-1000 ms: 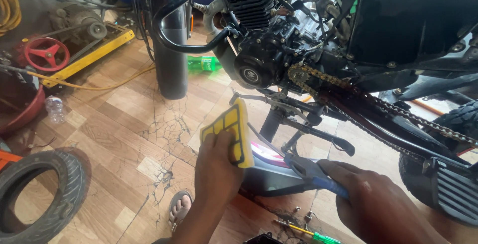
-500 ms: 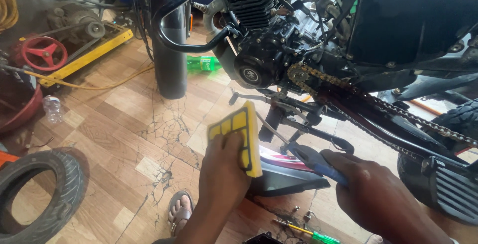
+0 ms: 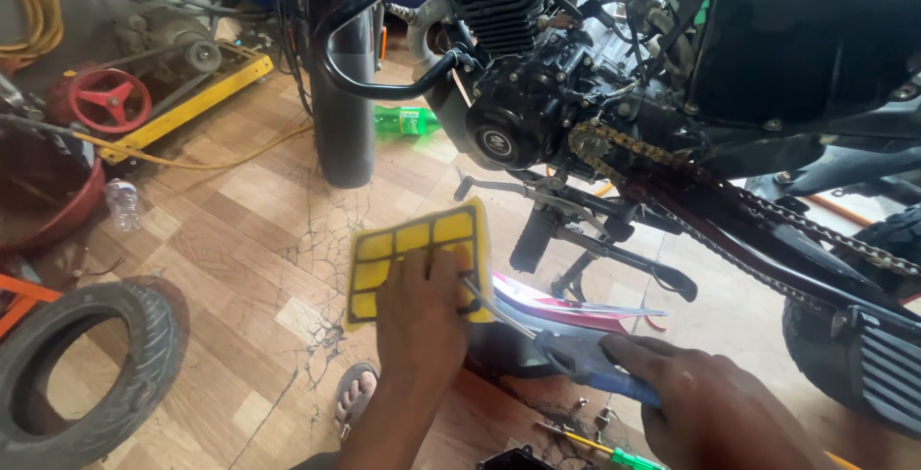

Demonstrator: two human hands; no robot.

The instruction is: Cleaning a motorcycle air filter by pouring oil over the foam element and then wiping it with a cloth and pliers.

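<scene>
Yellow air filter (image 3: 414, 254), a flat rectangular panel with a black grid frame, sits in the left hand (image 3: 420, 312), held up over the floor, tilted, in front of the motorcycle engine. Left fingers are spread over the lower right part of its face and clamped on that edge. It looks light; the foam cells are likely soft and squashy, the frame stiffer, so the edge or frame bars are the better grip, since pressing on the cells could dent or tear them.

The right hand (image 3: 715, 412) is closed around the blue handle of a tool (image 3: 585, 363) whose thin metal nozzle touches or nearly touches the filter's right edge; can't tell which. Probably an air blow gun.

Just behind the filter: a red and white body panel (image 3: 576, 307) on the floor. Beyond: black engine (image 3: 537, 96), drive chain (image 3: 672, 158), front tyre (image 3: 343, 134), green bottle (image 3: 408, 121). Left: loose tyre (image 3: 86, 374), red bucket (image 3: 48, 201). A screwdriver (image 3: 600, 449) lies on the tile floor (image 3: 240, 240) near the right hand, and a sandalled foot (image 3: 357, 395) shows below the left.
</scene>
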